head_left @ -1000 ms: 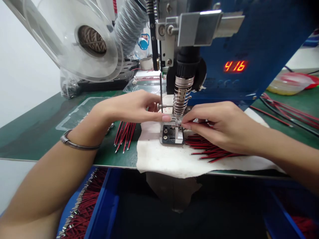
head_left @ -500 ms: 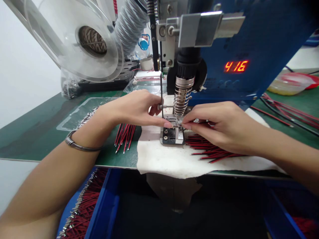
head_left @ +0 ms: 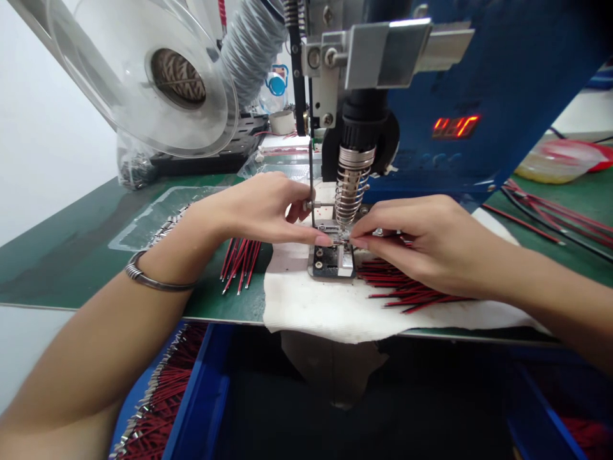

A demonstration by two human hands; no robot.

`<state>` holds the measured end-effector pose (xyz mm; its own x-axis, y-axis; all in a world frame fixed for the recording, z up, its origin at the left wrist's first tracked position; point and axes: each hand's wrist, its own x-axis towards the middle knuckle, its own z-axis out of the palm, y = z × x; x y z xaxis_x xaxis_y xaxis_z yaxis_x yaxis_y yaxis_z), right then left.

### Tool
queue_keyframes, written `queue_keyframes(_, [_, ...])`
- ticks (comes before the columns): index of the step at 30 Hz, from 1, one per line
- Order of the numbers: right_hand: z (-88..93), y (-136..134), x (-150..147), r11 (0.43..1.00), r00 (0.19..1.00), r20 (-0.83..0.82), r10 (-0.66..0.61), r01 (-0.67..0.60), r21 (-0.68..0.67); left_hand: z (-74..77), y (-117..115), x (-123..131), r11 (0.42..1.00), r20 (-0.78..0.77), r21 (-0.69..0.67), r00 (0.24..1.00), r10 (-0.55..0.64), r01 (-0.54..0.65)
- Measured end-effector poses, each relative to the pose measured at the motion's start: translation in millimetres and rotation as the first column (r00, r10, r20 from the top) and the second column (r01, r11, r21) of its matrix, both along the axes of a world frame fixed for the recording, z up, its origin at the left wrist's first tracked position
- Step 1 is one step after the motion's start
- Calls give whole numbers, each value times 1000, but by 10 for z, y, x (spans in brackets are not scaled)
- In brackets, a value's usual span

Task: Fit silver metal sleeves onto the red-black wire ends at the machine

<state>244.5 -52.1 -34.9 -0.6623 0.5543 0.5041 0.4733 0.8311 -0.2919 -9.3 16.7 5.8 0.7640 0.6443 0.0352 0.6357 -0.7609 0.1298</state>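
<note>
Fingers of left hand (head_left: 253, 207) and right hand (head_left: 431, 239) pinch small parts on crowded metal fixture (head_left: 334, 260).

Both forearms are bare, with no sleeves in view. The left hand (head_left: 253, 207) has 1 thin silver metal bangle (head_left: 156, 280) around the wrist. The right hand (head_left: 431, 246) wears no ring and no bracelet. The nails are short, with pale pink polish.

Thin red wires (head_left: 407, 287) lie on a white cloth (head_left: 325, 306) over a dark green bench mat (head_left: 71, 255); blue machine housing (head_left: 502, 76) shows orange-red digits (head_left: 454, 126).
</note>
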Motion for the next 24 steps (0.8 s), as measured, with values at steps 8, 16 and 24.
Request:
queue_keyframes(8, [-1,-6,0,1000,1000,2,-12,12,27,20,-9,-5,1000,-1,-11,1000,5,-5])
queue_keyframes(16, [-51,-40,4,992,998,-12,-56,57,114,15,-11,-21,1000,1,-17,1000,-17,17])
queue_keyframes(24, [-73,-82,-38,967,998,4,-70,66,247,65,-115,-5,998,-102,-20,993,59,-61])
